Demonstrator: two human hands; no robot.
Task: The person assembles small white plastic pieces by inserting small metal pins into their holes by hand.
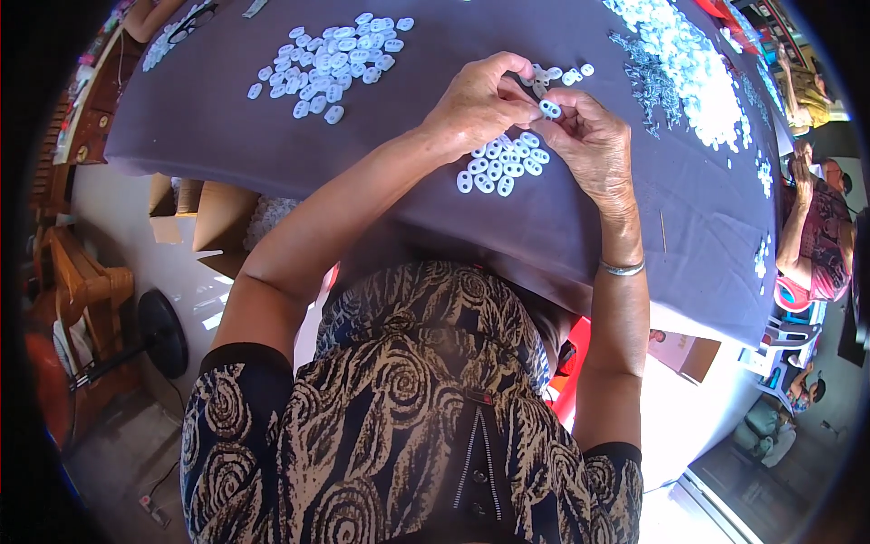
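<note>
Between thumb and fingers, my right hand [589, 140] pinches a small white oval plastic piece with two dark holes [549, 109]. My left hand [480, 104] is right beside it, its thumb and fingertips pressed together at the piece's left side; whatever they grip is too small to make out. Just below both hands lies a group of similar white two-holed pieces [494, 170] on the dark tablecloth [390, 181]. Beyond my fingertips sits a smaller cluster of white pieces [571, 76], partly hidden by my left hand.
A larger heap of white ovals [331, 59] lies at the far left. Far right, a bright white pile [698, 82] adjoins many small dark metal parts [657, 86]. A thin stick [662, 232] lies right of my forearm. Other people [816, 227] sit along the right side.
</note>
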